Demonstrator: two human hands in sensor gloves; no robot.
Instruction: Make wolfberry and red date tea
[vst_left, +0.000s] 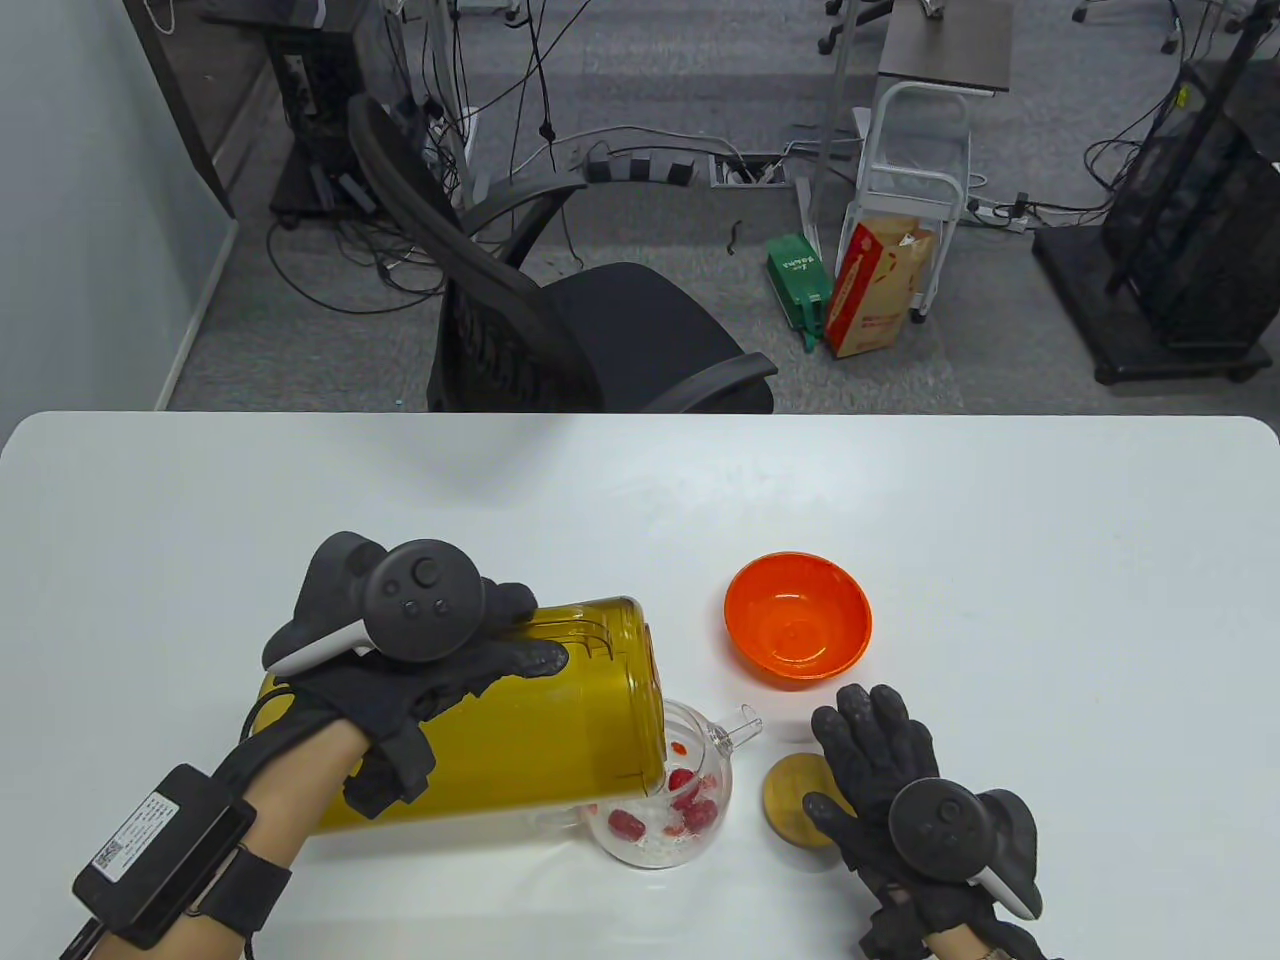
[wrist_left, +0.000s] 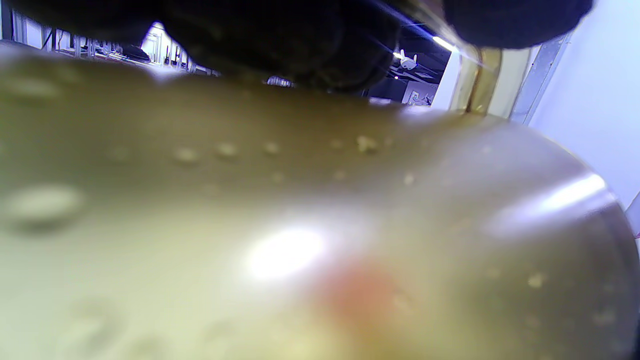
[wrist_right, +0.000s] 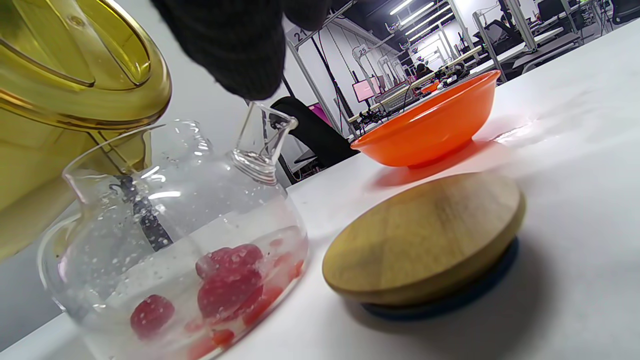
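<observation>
My left hand (vst_left: 500, 640) grips a yellow translucent pitcher (vst_left: 540, 720) and holds it tipped on its side, its mouth over the opening of a glass teapot (vst_left: 715, 745). The pitcher's wall fills the left wrist view (wrist_left: 300, 225). In the right wrist view the teapot (wrist_right: 175, 200) holds red dates (wrist_right: 227, 280) in bubbling water. The dates also show in the table view (vst_left: 627, 823). My right hand (vst_left: 850, 760) lies open with fingers spread, over the right edge of a round wooden lid (vst_left: 790, 795) that lies flat beside the teapot (wrist_right: 425, 235).
An empty orange bowl (vst_left: 797, 617) stands just behind the lid and teapot and also shows in the right wrist view (wrist_right: 430, 125). A black office chair (vst_left: 560, 330) stands beyond the table's far edge.
</observation>
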